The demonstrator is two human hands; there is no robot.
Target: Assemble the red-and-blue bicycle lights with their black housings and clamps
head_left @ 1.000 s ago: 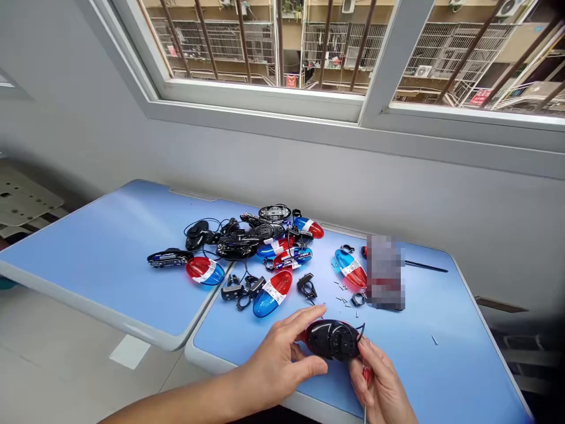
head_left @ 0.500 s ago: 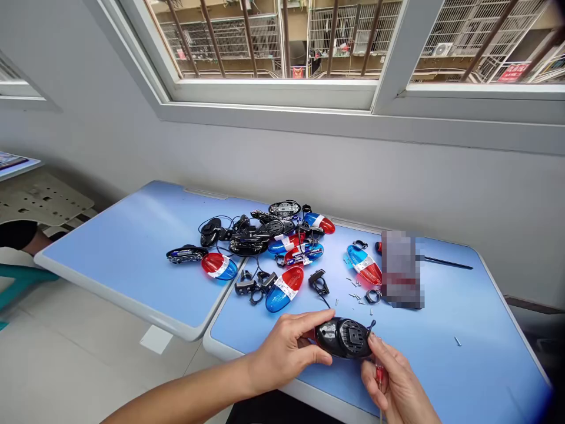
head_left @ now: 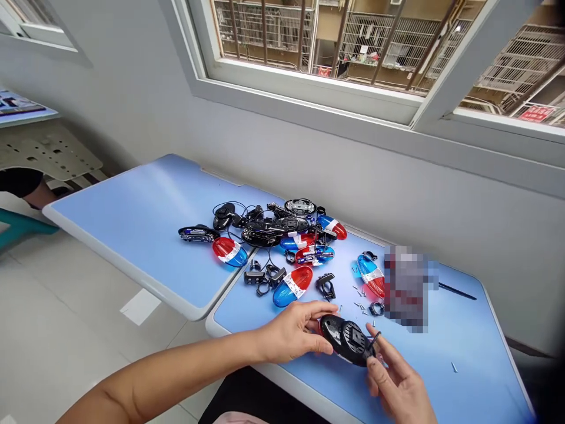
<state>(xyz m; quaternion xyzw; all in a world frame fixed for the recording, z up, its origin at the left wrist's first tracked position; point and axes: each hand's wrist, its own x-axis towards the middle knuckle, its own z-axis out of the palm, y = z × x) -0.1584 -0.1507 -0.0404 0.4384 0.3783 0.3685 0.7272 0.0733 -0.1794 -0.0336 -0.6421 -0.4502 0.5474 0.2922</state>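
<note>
Left hand partly behind black housing

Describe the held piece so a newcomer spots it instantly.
Below the window, take the right-hand blue table. At its near side, between the left hand and right hand, is a glossy black oval housing. Unlike the ovals lying beyond, it is in hand, round grille showing.

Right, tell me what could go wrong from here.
The loose screws lie on the table, so a nudge could scatter them. The black cable loops out beside the right hand and might snag on it. The glossy black housing, gripped by the left hand at one end, could slip if pushed.
</note>
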